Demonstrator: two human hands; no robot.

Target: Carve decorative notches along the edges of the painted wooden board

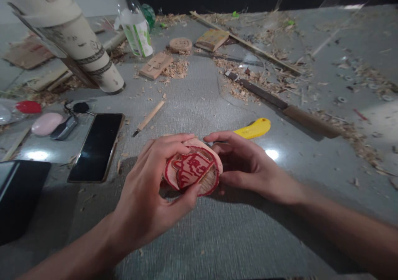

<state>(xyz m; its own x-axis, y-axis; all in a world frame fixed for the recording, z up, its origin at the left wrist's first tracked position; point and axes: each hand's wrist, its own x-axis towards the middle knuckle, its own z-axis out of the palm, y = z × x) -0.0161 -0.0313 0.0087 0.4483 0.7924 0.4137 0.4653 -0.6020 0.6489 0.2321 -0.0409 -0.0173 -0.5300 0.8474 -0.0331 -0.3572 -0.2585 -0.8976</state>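
Just above the grey mat [199, 105] on the worktop [311, 168], 1 red-marked wooden disc [191, 168] tilts in the left hand [149, 193], grip clamped on its rim; the right hand [245, 166] touches its edge, grip state not discernible. Likely risk: thumb pressure easing, disc dropping.

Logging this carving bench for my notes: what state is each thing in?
wooden disc, held in both hands, red-drawn face up
left hand, gripping the disc's near side
right hand, gripping its far side
phone, lying flat, screen dark
bottle, upright, cap on
yellow cutter, lying flat, blade not visible
small carving tool, lying unheld
long knife, lying unheld
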